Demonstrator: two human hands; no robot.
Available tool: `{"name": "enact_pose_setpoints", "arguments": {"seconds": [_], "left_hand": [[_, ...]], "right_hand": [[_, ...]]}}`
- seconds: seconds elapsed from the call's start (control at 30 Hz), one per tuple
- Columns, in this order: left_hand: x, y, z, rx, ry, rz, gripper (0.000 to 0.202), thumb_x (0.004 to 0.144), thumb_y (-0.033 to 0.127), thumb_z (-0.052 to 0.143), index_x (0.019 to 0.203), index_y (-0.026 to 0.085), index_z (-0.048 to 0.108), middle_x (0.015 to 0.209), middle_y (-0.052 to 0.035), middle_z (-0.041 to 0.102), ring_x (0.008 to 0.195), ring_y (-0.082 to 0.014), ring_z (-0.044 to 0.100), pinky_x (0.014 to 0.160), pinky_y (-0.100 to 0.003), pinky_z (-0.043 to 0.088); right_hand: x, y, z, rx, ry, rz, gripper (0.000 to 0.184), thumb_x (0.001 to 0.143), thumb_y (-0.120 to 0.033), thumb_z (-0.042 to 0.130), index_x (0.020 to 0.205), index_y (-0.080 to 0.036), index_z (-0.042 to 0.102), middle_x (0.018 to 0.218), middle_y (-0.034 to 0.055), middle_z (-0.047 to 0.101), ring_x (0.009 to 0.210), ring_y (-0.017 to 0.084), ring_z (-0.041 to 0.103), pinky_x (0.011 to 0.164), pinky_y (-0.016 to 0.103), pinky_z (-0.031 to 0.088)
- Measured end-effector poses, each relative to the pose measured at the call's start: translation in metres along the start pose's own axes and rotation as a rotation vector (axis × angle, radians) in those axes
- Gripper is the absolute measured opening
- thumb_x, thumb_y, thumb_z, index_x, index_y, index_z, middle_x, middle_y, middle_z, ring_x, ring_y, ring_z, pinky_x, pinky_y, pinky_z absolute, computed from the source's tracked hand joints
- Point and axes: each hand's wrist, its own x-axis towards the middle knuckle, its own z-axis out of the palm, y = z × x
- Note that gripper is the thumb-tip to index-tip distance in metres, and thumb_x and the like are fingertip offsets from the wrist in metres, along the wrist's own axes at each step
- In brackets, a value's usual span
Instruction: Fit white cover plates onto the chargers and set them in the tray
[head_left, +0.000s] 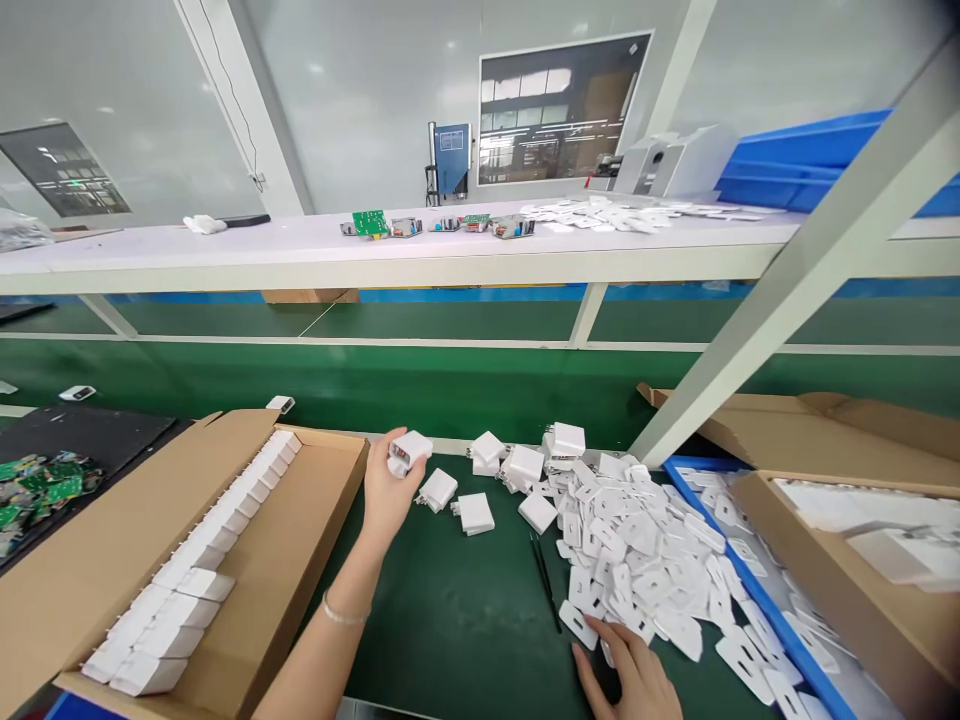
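Raised over the bench, my left hand (386,490) grips a white charger (409,450), its opening with inner parts turned towards me. Below and beside it lie loose white chargers (474,513), some with metal prongs showing. My right hand (630,672) is low at the front edge of a heap of flat white plastic plates (637,550). Its fingertips touch one slotted plate (578,624), with thumb and fingers apart. Black tweezers (545,582) lie just left of the heap.
At left, an open cardboard box (330,520) holds rows of white chargers. A black mat (112,440) bears green circuit boards. On the right stand a blue-rimmed tray (795,640) of plates and another cardboard box (847,600). A shelf (300,255) and slanted post (780,270) span above.
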Motion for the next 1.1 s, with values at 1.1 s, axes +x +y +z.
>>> {"name": "enact_pose_setpoints", "arguments": {"seconds": [1.1], "left_hand": [[-0.153,0.054,-0.045,-0.260,-0.344,0.279,0.020,0.089,0.008,0.058,0.100,0.023,0.050,0.093,-0.0012,0.050,0.080,-0.0173,0.050,0.067,-0.028,0.041]], "right_hand": [[0.052,-0.227,-0.110,0.702,-0.041,-0.399,0.030,0.097,-0.013,0.064,0.124,-0.024,0.073,0.102,0.0055,0.060,0.089,0.016,0.064,0.077,0.026,0.057]]}}
